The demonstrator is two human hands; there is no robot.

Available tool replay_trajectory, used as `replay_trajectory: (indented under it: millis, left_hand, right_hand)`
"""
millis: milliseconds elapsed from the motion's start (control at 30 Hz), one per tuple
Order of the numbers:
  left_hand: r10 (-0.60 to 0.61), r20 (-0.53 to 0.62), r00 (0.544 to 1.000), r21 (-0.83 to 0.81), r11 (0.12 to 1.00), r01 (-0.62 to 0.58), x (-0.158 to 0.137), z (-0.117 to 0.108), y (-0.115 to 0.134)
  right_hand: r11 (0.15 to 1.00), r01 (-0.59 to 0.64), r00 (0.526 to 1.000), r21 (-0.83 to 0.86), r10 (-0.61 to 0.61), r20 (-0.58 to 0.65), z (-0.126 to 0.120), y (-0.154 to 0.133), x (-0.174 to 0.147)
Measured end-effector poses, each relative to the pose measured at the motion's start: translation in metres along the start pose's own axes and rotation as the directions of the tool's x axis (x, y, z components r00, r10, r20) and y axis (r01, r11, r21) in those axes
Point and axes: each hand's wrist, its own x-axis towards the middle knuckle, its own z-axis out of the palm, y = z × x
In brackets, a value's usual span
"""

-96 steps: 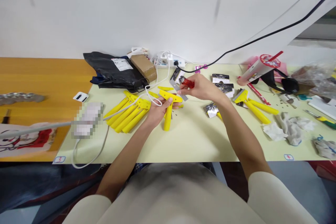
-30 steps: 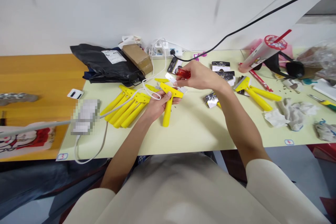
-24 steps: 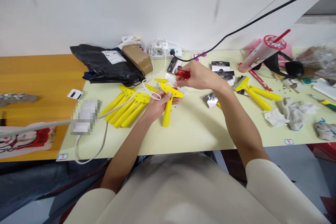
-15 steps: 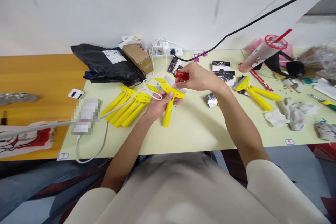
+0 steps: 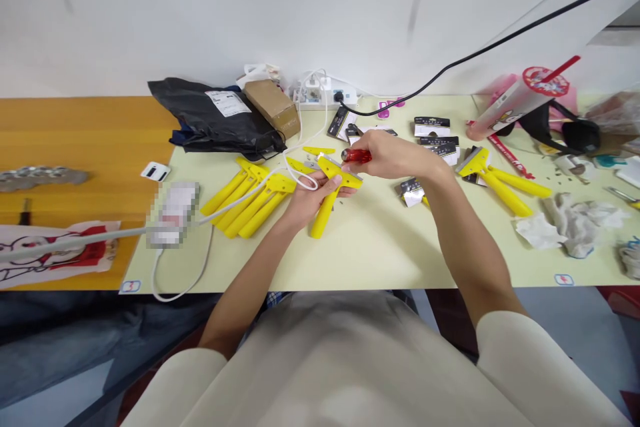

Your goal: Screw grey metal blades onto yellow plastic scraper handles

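My left hand [image 5: 303, 207] is closed around a yellow scraper [image 5: 325, 215], its handle pointing down toward the table's front edge and its wide head up. In my right hand [image 5: 384, 155], just above the scraper's head, is a screwdriver with a red handle [image 5: 360, 156]. Its tip is hidden, so whether it touches the scraper I cannot tell. Left of my hands lies a row of several yellow scrapers [image 5: 250, 213]. A loose yellow strip [image 5: 319, 150] rests behind the scraper head. A white cable [image 5: 240, 197] loops in front of my left fingers.
On the right lie more yellow scrapers [image 5: 505, 193], crumpled white gloves [image 5: 580, 227] and a tilted cup [image 5: 517, 107] with a straw. Black-and-white blade packs [image 5: 433, 125] lie behind my right hand. A black bag [image 5: 215, 120], a box [image 5: 273, 107] and a power strip [image 5: 325, 97] line the back.
The whole view has shifted slightly to the right. My right hand and the red-handled screwdriver sit a little lower against the scraper. The left hand keeps its hold.
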Motion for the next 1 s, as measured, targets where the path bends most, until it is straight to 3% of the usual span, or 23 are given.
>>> replay_trajectory:
  millis: [633,733,800,900,967,1000]
  left_hand:
    - [-0.021,-0.041,0.999,-0.029,0.999,0.020,-0.003,-0.001,0.008]
    - [0.024,-0.111,0.994,-0.099,0.994,-0.035,-0.003,0.003,0.017]
    - [0.086,-0.187,0.979,-0.160,0.980,-0.117,-0.002,0.005,0.024]
    - [0.152,-0.280,0.948,-0.185,0.960,-0.209,-0.001,0.003,0.034]
    - [0.157,-0.320,0.934,-0.174,0.960,-0.221,0.000,-0.003,0.037]
    - [0.153,-0.331,0.931,-0.170,0.961,-0.218,0.000,-0.007,0.038]
  right_hand:
    - [1.000,0.004,1.000,0.019,-0.004,-0.027,0.003,-0.001,0.009]
    - [0.999,0.039,0.981,0.009,-0.036,-0.192,-0.002,-0.011,0.004]
    - [0.997,0.059,0.900,0.051,-0.031,-0.436,-0.008,-0.020,-0.005]
    - [0.976,0.161,0.641,0.146,0.009,-0.768,-0.021,-0.028,-0.024]
    - [0.926,0.333,0.489,0.176,-0.010,-0.872,-0.029,-0.029,-0.034]
    - [0.890,0.415,0.460,0.189,-0.026,-0.887,-0.032,-0.029,-0.037]
